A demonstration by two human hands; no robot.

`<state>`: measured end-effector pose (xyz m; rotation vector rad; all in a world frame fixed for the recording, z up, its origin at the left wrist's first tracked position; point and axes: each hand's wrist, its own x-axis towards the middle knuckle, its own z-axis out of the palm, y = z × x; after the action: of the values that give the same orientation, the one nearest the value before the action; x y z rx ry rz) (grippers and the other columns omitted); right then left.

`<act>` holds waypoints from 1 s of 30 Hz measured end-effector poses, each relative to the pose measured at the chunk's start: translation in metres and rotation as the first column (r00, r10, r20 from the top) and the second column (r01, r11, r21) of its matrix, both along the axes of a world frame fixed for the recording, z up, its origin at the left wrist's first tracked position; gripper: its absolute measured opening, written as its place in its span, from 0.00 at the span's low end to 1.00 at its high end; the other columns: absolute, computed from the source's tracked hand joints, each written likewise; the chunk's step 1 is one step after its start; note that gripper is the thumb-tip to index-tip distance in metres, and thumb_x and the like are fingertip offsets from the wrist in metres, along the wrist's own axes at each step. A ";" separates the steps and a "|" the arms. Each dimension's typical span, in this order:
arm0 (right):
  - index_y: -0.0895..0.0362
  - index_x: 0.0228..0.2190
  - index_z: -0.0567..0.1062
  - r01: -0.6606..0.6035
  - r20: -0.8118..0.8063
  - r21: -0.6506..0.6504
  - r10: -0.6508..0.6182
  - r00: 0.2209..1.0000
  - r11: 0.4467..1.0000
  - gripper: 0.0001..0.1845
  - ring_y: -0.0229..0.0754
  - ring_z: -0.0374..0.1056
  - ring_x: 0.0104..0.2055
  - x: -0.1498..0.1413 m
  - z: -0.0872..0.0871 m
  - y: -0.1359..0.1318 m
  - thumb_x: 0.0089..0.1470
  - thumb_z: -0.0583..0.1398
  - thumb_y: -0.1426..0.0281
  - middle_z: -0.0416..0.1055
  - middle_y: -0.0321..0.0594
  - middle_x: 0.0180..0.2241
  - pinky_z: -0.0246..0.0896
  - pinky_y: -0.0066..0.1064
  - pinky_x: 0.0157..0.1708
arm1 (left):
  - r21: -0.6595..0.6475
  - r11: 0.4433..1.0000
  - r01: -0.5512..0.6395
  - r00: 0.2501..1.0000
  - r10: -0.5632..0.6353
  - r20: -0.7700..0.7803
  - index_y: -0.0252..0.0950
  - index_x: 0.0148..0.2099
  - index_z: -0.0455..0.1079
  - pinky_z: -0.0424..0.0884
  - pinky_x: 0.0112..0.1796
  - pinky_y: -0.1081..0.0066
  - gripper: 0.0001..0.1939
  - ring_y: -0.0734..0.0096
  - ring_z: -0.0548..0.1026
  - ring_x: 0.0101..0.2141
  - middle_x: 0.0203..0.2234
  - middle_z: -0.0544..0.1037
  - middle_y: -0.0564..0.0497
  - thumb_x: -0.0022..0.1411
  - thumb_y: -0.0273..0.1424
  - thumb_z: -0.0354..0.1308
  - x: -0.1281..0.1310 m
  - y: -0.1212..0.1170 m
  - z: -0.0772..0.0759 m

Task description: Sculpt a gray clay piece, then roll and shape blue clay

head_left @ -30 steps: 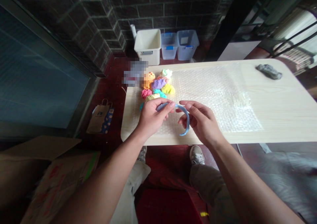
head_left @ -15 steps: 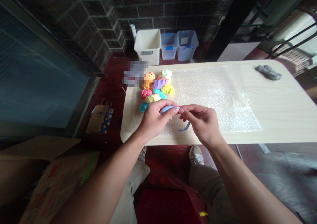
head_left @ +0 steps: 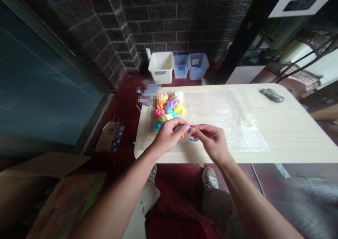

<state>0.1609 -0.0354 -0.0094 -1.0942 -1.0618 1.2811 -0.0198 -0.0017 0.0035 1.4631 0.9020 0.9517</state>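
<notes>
Both hands meet over the table's front part. My left hand (head_left: 168, 136) is curled around a soft light blue piece (head_left: 179, 128), possibly cloth, mostly covered by the fingers. My right hand (head_left: 213, 139) pinches its right end, the fingertips touching those of the left. A thin blue strip (head_left: 194, 139) hangs below the fingers. Just beyond my left hand lies a cluster of soft crumpled bundles, among them a purple bundle (head_left: 171, 105), a yellow bundle (head_left: 180, 109), a pale yellow bundle (head_left: 166, 117), a red bundle (head_left: 160, 113) and a teal bundle (head_left: 157, 125).
Bubble wrap (head_left: 221, 115) covers much of the wooden table (head_left: 287, 137). A grey crumpled bundle (head_left: 271, 95) lies at the far right. Behind stand a white bin (head_left: 161, 70) and two clear boxes. On the left are paper bags (head_left: 109, 137) and an open cardboard box (head_left: 66, 200).
The camera view has tilted up, so the table sits lower in the picture. Both hands keep hold of the light blue piece; less of it and its strip shows now.
</notes>
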 end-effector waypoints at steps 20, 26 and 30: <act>0.56 0.36 0.85 -0.003 0.041 0.049 0.001 0.999 0.999 0.17 0.44 0.79 0.36 0.012 0.000 0.000 0.51 0.75 0.57 0.84 0.43 0.34 0.76 0.37 0.41 | 0.043 0.999 0.023 1.000 -0.023 -0.005 0.31 0.40 0.82 0.72 0.35 0.70 0.12 0.68 0.78 0.32 0.32 0.84 0.45 0.64 0.36 0.66 0.012 0.008 -0.008; 0.54 0.36 0.87 0.003 0.070 0.045 -0.006 0.998 0.999 0.15 0.47 0.81 0.39 0.015 0.000 -0.003 0.50 0.76 0.58 0.86 0.43 0.34 0.77 0.45 0.48 | 0.099 0.995 0.013 1.000 -0.012 -0.010 0.32 0.41 0.82 0.73 0.35 0.70 0.12 0.67 0.79 0.31 0.30 0.84 0.46 0.65 0.37 0.66 0.011 0.007 -0.012; 0.53 0.37 0.88 0.018 0.116 0.094 -0.029 0.993 0.995 0.13 0.48 0.81 0.39 0.015 -0.005 -0.002 0.52 0.75 0.59 0.86 0.44 0.36 0.77 0.44 0.47 | 0.127 0.992 0.011 0.999 -0.007 -0.032 0.33 0.40 0.81 0.73 0.37 0.69 0.10 0.67 0.79 0.33 0.33 0.84 0.46 0.66 0.35 0.65 0.010 0.006 -0.010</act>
<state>0.1757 -0.0378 -0.0147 -1.1192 -1.1806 1.1487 -0.0098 0.0048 -0.0070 1.5928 0.8703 0.9970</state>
